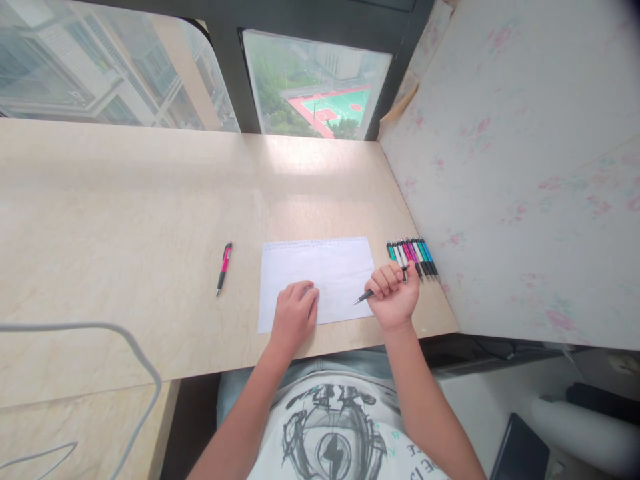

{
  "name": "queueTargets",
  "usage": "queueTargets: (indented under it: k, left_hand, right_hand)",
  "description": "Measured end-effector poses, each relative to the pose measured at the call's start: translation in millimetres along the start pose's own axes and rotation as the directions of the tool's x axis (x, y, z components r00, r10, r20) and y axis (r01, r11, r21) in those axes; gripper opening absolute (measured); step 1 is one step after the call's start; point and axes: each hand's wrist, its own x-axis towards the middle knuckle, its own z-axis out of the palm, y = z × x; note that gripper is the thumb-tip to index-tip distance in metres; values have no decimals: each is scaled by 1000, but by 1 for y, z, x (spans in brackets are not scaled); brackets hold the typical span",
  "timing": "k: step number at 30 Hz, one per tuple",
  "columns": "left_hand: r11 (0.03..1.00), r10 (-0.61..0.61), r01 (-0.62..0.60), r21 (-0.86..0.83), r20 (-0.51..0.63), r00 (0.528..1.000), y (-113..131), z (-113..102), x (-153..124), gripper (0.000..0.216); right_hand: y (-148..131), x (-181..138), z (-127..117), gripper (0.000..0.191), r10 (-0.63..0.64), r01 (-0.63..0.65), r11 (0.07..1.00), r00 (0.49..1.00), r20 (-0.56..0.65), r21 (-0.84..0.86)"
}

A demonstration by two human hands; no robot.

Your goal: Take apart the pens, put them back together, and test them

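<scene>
A white sheet of paper (320, 273) lies on the beige table (125, 220) in front of me, with faint writing along its top edge. My left hand (295, 317) rests flat on the sheet's lower left part, fingers together and stretched out. My right hand (393, 293) is closed round a pen (364, 297) whose dark tip points left over the sheet's right edge. Just right of the sheet lies a row of several pens (413, 257) in green, white, pink and blue. A single pink and black pen (224, 267) lies alone to the left of the sheet.
A wall (525, 173) with a faded floral pattern stands along the table's right side. Windows (315, 83) run behind the table's far edge. A grey cable (125, 340) loops over the near left part of the table. My lap is below the front edge.
</scene>
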Motion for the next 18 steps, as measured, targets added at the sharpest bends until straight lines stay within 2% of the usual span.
queueTargets:
  k: [6,11,18]
  left_hand:
    - [1000,-2,2,-11,-12,1000,0,0,1,22]
    - [1000,1,-1,-7,-9,1000,-1,0,1,21]
    - [1000,3,-3,-3,0,1000,-1,0,0,21]
  right_hand:
    - [1,2,-5,39,-5,6,1000,996,90,-19]
    - [0,1,-5,38,7,-10,997,999,41,71]
    - [0,1,-4,38,8,-9,999,999,31,37]
